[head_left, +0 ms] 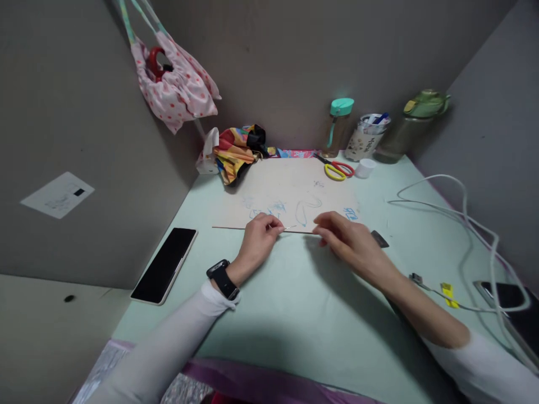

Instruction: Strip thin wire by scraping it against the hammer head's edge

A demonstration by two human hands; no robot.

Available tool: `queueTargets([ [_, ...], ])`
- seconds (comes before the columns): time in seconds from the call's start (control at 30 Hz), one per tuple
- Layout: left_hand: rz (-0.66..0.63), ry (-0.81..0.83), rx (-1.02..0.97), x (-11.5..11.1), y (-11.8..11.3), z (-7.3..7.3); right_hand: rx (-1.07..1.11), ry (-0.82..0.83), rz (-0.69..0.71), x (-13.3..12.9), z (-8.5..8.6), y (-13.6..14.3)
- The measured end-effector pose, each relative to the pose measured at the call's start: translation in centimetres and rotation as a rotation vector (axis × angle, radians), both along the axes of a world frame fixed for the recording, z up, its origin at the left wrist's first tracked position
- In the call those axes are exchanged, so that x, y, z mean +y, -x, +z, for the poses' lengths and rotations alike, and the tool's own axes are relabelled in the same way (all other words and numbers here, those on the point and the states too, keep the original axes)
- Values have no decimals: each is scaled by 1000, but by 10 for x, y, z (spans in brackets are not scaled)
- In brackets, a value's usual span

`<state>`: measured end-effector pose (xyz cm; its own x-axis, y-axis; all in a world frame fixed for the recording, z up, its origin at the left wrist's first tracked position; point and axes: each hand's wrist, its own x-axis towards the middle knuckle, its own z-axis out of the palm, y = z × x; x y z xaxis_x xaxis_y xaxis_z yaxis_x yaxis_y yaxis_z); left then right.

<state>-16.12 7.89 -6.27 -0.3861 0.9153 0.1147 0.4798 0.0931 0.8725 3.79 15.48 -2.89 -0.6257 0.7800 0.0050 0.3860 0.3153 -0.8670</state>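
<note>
My left hand [261,234], with a black watch on its wrist, is closed in a pinch at the near edge of a pale board [278,175]. From its fingertips a thin, needle-like sliver [290,227] points right. A short gap away, my right hand [347,238] is raised over the same edge with thumb and index finger drawn close together; anything between them is too fine to make out. Blue and grey pen marks cover parts of the board, and a thin looped line [300,213] lies between the hands; I cannot tell whether it is drawn or thread.
A phone [165,266] lies left. Scissors [336,169], a white cap [364,168], bottles [336,129] and a pen cup [365,137] stand behind. Colourful cloth [236,151] sits back left beneath a hanging pink bag [177,84]. On the right is a white cable [492,241].
</note>
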Motion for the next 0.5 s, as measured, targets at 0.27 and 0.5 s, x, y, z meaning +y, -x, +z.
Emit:
queueTargets([
  [0.27, 34, 74, 285, 16, 7, -8, -779, -509, -169, -7, -14, -90],
  [0.5, 25, 141, 309, 27, 12, -11, -981, -446, -162, -26, -28, -84],
])
